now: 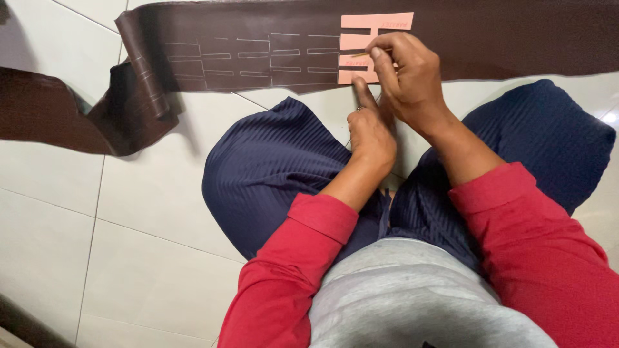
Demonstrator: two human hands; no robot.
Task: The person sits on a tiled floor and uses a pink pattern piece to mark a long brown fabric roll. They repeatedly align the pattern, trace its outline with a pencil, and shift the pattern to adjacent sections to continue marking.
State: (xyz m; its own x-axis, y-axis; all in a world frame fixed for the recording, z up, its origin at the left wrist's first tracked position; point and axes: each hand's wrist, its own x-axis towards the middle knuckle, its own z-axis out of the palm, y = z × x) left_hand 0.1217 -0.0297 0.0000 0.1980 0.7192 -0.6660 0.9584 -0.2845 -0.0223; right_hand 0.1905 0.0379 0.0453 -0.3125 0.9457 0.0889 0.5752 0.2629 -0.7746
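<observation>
A long strip of dark brown leather-like material (258,38) lies across the white tiled floor, with pale outlines of slotted shapes drawn on it. A pink card template (361,32) with cut slots rests on the strip. My right hand (406,74) is closed around a thin yellowish marking tool (361,55) whose tip touches the template. My left hand (371,125) presses a finger down on the template's lower edge, a ring on one finger.
The strip's left end (138,84) is curled and folded over on the floor. My legs in dark blue ribbed trousers (277,161) spread on either side below the strip. White floor tiles (129,225) extend to the left.
</observation>
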